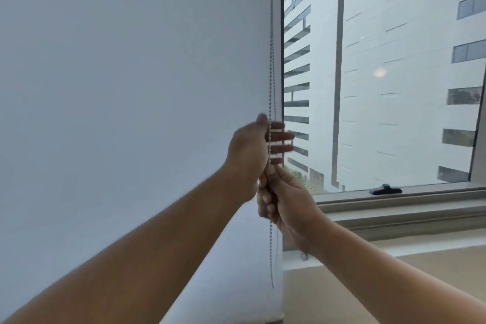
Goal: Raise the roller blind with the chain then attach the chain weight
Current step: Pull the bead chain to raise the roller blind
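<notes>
Little of the task can be counted as done. The blind (131, 87) is seen drawn down over the left part of the window, its hem lying at the bottom edge of the view, so the raising is judged to be at its start or barely begun. The chain (271, 60) hangs as a double strand along the blind's right edge, and both hands are set at it, one close above the other. The right hand (286, 200) is the lower, and its grip is clenched round the chain, with fingers curled about the strands. The left hand (247, 152) is placed above it. Its fingers (282, 137) are stretched out straight behind the chain and are blurred, so its grip is read as released, with the chain lying across the hand rather than pinched, though the blur leaves this less than sure. Below the hands the chain's loop is seen to hang free, and no weight is made out on its lower end. A small grey piece (304, 256) is seen below the left end of the sill (407, 214), just right of the chain, but whether it is the weight cannot be told. Nearly everything is therefore judged to be left: the blind is to be hauled up by the chain, and the weight is then to be fitted.
</notes>
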Demonstrator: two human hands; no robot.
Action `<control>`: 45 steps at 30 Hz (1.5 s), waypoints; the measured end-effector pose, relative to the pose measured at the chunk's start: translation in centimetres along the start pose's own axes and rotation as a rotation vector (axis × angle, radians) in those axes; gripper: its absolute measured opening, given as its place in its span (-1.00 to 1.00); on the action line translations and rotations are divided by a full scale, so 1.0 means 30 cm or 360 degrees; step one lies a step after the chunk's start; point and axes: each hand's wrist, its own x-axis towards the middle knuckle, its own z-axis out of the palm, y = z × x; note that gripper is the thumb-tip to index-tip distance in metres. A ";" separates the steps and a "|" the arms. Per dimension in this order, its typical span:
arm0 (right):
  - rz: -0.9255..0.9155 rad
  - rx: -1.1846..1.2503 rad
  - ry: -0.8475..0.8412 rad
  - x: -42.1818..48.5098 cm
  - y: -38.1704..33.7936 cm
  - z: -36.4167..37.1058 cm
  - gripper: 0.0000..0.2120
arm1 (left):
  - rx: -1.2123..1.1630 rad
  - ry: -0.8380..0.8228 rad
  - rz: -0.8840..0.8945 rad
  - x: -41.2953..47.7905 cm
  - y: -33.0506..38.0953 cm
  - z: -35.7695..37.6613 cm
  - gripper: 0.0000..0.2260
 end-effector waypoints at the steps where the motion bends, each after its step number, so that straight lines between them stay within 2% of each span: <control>1: -0.0004 -0.0009 0.0004 -0.012 -0.008 0.001 -0.65 | -0.0001 -0.0030 0.0023 -0.001 0.025 0.007 -0.58; 5: -0.0065 -0.0101 0.0009 -0.055 -0.025 0.007 -0.66 | 0.0050 0.0039 0.0010 -0.014 0.078 0.046 -0.60; 10: -0.0056 -0.0284 -0.0092 -0.063 -0.085 -0.004 -0.71 | 0.0108 0.0150 0.0069 -0.010 0.086 0.083 -0.50; 14: -0.0212 -0.0282 0.0064 0.011 -0.229 -0.013 -0.77 | 0.0198 0.0220 0.0131 -0.007 0.096 0.089 -0.52; 17: -0.0369 -0.0136 0.0093 0.078 -0.371 0.014 -0.83 | 0.0104 0.0104 0.0121 -0.020 0.097 0.092 -0.57; 20: -0.0373 0.0013 0.0137 0.132 -0.504 0.064 -0.80 | 0.0045 -0.0036 0.0134 -0.024 0.090 0.102 -0.53; 25: -0.0327 0.0110 0.0220 0.176 -0.591 0.113 -0.77 | 0.0047 -0.0010 0.0183 -0.011 0.073 0.117 -0.48; 27: -0.0354 0.0146 0.0223 0.182 -0.576 0.108 -0.81 | 0.0055 0.0009 0.0207 -0.005 0.063 0.122 -0.48; 31: -0.0418 0.0263 0.0147 0.184 -0.549 0.081 -0.73 | 0.0199 0.0063 0.0347 0.009 0.041 0.134 -0.51; 36: -0.0352 0.0096 0.0160 0.167 -0.383 -0.012 -0.73 | 0.0502 0.0016 0.0294 -0.033 -0.115 0.111 -0.51; 38: -0.0279 0.0015 0.0173 0.139 -0.261 -0.076 -0.73 | 0.0649 -0.0095 0.0211 -0.063 -0.220 0.080 -0.52; 41: -0.0093 -0.0166 0.0208 0.072 -0.069 -0.166 -0.73 | 0.0875 -0.0394 -0.0040 -0.094 -0.373 0.023 -0.55; 45: 0.0127 -0.0145 0.0281 -0.022 0.120 -0.227 -0.73 | 0.1012 -0.0739 -0.0287 -0.133 -0.499 -0.032 -0.72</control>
